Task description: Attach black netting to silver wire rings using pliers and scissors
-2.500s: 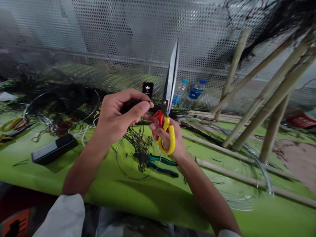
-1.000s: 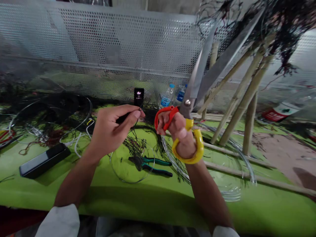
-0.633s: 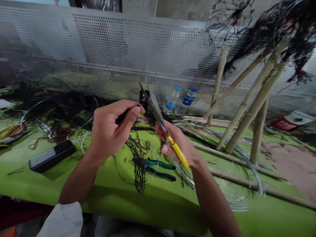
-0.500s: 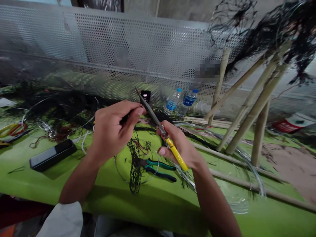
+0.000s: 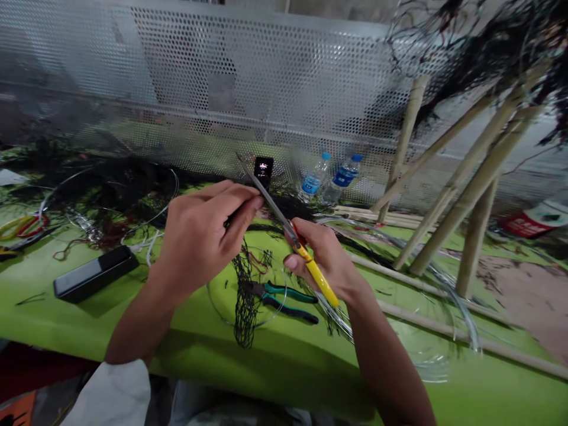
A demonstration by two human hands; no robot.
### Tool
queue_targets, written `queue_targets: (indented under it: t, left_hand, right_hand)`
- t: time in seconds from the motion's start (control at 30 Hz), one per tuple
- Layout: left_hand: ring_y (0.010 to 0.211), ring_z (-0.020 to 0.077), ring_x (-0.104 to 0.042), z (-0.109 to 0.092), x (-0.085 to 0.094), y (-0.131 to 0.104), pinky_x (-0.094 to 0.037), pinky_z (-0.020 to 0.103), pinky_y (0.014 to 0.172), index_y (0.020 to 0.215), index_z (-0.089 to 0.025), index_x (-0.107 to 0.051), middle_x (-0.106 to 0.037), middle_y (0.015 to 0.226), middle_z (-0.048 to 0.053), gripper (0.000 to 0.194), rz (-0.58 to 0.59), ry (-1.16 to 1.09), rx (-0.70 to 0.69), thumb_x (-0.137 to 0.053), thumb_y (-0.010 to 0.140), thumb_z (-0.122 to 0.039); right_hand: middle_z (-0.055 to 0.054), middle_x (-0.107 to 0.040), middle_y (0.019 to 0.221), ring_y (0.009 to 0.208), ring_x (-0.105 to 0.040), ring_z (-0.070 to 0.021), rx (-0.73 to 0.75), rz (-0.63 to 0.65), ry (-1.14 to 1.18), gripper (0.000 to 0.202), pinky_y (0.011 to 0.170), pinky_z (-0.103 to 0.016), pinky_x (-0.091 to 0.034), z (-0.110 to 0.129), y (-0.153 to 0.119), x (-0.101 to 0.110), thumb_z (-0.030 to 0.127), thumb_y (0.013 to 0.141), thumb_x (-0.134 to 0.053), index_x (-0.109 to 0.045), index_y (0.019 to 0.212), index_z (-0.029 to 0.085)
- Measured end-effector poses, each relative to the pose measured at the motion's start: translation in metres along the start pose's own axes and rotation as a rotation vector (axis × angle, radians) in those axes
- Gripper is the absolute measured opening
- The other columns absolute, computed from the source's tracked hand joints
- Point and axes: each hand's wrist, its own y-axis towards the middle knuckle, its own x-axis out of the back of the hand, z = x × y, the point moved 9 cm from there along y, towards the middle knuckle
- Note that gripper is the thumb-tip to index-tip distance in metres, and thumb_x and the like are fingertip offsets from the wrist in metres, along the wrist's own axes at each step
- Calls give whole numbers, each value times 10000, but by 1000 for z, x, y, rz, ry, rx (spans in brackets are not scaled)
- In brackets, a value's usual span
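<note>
My left hand point(image 5: 202, 231) is closed, thumb and forefinger pinched together on black netting point(image 5: 245, 313). The mesh hangs below the palm, in front of the jaws of the green-and-black pliers point(image 5: 288, 299). In my right hand point(image 5: 323, 260) are yellow-handled scissors point(image 5: 277, 213), their blades pointing up and left, right beside the left fingertips. Whether the blades touch the netting is hidden. A thin clear wire ring point(image 5: 213, 307) lies around the pliers' head on the green table.
Bamboo poles point(image 5: 470, 183) stand tied at the right, black netting above them. Two water bottles point(image 5: 314, 177) and a small lit screen point(image 5: 264, 168) stand by the perforated metal panel point(image 5: 186, 71). A black-and-grey box point(image 5: 95, 275) and red-and-yellow-handled tools point(image 5: 33, 226) lie left.
The view has shifted slightly, so the background sits a little differently. Both hands keep their grips, and the scissor tips have moved slightly up and left.
</note>
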Motion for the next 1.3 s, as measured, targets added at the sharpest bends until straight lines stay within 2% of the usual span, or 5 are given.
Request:
queue_targets:
  t: [0.23, 0.43, 0.67, 0.97, 1.3]
  left_hand:
    - [661, 129, -634, 7, -4, 0, -465, 273, 658, 924, -204, -746, -737, 785, 3, 189, 21, 13, 67, -596, 1036, -231]
    - [601, 99, -581, 17, -20, 0, -448, 246, 584, 930, -216, -767, -737, 783, -19, 240, 162, -458, 246, -595, 1062, -317]
    - [666, 109, -652, 14, -42, 2, -506, 227, 617, 894, -215, -753, -742, 786, -19, 213, 313, -720, 255, -607, 1041, -260]
    - [785, 130, -687, 19, -47, -2, -496, 234, 670, 1020, -202, -763, -776, 916, 16, 222, 219, -554, 312, -583, 1060, -324]
    - [536, 76, -433, 7, -70, -8, -311, 223, 480, 913, -186, -784, -619, 645, -47, 208, 468, -639, 279, -650, 1007, -313]
  right_hand:
    - [66, -363, 569, 536, -263, -93, -50, -130, 88, 632, 507, -288, -202, -11, 0, 0, 761, 863, -681, -448, 633, 221]
    - [62, -512, 607, 483, -440, -101, -129, -274, 740, 463, 435, -259, -353, -31, 7, -17, 638, 850, -770, -558, 756, 238]
    - [91, -532, 652, 408, -477, -69, -92, -440, 916, 503, 385, -244, -387, -27, 11, -17, 514, 800, -850, -420, 742, 259]
    - [88, -583, 634, 432, -490, -79, -13, -593, 905, 404, 429, -258, -409, -11, 0, 11, 236, 806, -848, -448, 752, 255]
    - [52, -638, 694, 473, -532, -94, -38, -658, 783, 364, 445, -271, -408, -7, -9, 25, 212, 824, -836, -480, 762, 253]
